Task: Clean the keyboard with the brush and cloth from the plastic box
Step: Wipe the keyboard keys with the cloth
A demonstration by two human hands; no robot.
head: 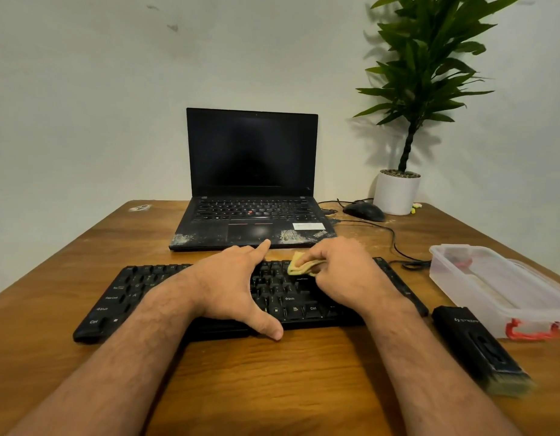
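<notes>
While the right hand [341, 265] pinched the folded yellow cloth [299, 267] against the upper keys of the black keyboard [121, 297], the left hand [231, 284] lay spread across its middle, steadying it on the desk [272, 372]. Wiping seemed under way, with most keys still to cover. Lying beside the plastic box [498, 287], the brush [479, 344] suggested brushing was finished. Inside the box, only blurred red and pale shapes showed.

Black keyboard [184, 297] with white legends, yellow cloth [299, 268], black laptop [252, 184] with a red trackpoint, brown wood-grain worktop [272, 372], clear plastic box [498, 278] with a red latch, black brush [479, 344], white pot [396, 193], green plant [426, 67].
</notes>
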